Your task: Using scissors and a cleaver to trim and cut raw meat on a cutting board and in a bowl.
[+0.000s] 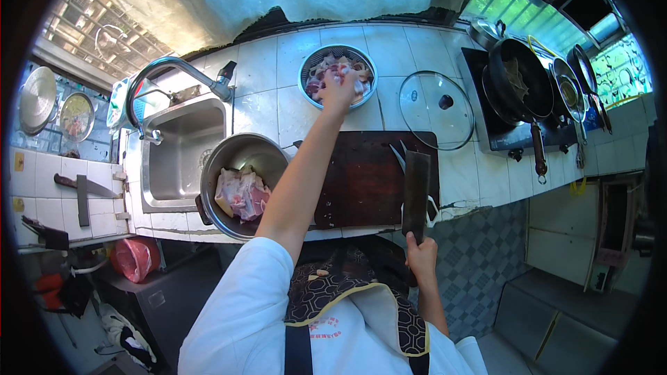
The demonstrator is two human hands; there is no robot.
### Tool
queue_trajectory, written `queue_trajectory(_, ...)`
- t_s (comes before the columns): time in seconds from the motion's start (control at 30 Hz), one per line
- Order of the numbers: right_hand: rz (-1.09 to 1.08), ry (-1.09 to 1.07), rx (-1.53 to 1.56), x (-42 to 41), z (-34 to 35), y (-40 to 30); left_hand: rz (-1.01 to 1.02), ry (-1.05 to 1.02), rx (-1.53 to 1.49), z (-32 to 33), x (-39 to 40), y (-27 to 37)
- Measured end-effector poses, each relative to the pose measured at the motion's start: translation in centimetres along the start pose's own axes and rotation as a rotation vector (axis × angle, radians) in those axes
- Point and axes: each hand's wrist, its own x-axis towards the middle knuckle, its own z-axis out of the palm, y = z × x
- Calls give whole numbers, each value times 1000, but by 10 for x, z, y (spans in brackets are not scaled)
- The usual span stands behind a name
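Note:
My left hand (338, 88) reaches over a round colander-like basket (374, 80) with a pale rim, its fingers among the cut pieces of raw meat (316, 83). Whether they grip a piece is hidden. My right hand (423, 256) holds a cleaver (417, 192) by the handle, the broad dark blade pointing away from me over the right part of a dark wooden cutting board (359, 187). Partly under the blade lies a pair of scissors (431, 212) with white handles. Left of the board, a deep steel pot (247, 148) contains a large chunk of raw meat (242, 194).
A steel sink (174, 166) with a curved faucet (169, 62) is at the left. A glass lid (435, 109) lies right of the basket. Farther right, a wok (516, 80) sits on a gas stove (497, 138). A knife (86, 185) hangs on the left wall.

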Motion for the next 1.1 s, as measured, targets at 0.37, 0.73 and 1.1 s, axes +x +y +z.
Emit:
queue_trajectory(0.37,-321,148,-623,27,57,-43,-96,-420,-392,-242,36,-74)
queue_trajectory(0.73,-526,339,-479,66,135,-53,304,-599,598,-300,11,-174)
queue_trajectory(1.1,-418,669,-508,65,115,-39,1124,-496,941,-274,-17,-223)
